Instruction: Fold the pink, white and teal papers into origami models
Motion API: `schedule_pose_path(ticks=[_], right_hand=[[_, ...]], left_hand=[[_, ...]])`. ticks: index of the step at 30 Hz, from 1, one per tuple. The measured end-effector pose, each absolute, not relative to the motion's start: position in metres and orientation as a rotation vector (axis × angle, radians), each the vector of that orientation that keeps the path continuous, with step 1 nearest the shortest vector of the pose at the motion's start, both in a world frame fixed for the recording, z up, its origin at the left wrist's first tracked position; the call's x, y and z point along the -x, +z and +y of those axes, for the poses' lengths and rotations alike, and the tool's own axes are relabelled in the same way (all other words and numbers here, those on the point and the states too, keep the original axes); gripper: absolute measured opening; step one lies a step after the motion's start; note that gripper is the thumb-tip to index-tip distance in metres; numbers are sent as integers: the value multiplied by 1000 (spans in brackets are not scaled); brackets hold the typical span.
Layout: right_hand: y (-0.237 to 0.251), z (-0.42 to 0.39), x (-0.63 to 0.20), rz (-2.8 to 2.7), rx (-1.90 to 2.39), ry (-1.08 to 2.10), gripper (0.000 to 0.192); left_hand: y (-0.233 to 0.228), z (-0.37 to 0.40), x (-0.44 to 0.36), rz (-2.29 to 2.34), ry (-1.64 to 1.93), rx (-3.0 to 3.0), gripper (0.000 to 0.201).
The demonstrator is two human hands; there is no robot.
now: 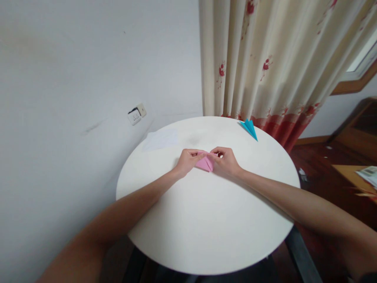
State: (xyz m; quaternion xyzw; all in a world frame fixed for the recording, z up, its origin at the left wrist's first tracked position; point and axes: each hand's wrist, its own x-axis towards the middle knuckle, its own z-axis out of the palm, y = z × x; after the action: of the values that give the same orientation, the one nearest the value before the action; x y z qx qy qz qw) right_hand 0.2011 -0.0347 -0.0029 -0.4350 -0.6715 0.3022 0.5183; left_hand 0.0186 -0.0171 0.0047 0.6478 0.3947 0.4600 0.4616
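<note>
Head view, pink folded paper (205, 163), triangular, creased

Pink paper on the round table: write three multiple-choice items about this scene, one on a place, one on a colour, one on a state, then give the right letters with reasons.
1. Where does the blue folded paper lie?
A. at the table's far edge near the curtain
B. under the left hand
C. on the floor

2. What colour is the paper between the hands?
A. green
B. pink
C. yellow

3. How is the pink paper held?
A. it lies untouched
B. one hand alone lifts it high
C. fingers of both hands pinch it at the table

Answers:
1 A: the blue folded paper rests on the round table by the curtain.
2 B: the pink paper shows pink between the hands.
3 C: the left hand and right hand both close on it, low over the tabletop.
</note>
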Motion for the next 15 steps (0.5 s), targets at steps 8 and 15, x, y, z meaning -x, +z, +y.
schedule_pose_path(ticks=[8,15], right_hand=[[-2,-35,-201,-1616,1042,697,24],[-2,-30,-204,-1610,1072,647,25]], left_hand=[[7,-20,-20,971,1137,-1561,38],[7,-19,-19,940,1140,-1492,42]])
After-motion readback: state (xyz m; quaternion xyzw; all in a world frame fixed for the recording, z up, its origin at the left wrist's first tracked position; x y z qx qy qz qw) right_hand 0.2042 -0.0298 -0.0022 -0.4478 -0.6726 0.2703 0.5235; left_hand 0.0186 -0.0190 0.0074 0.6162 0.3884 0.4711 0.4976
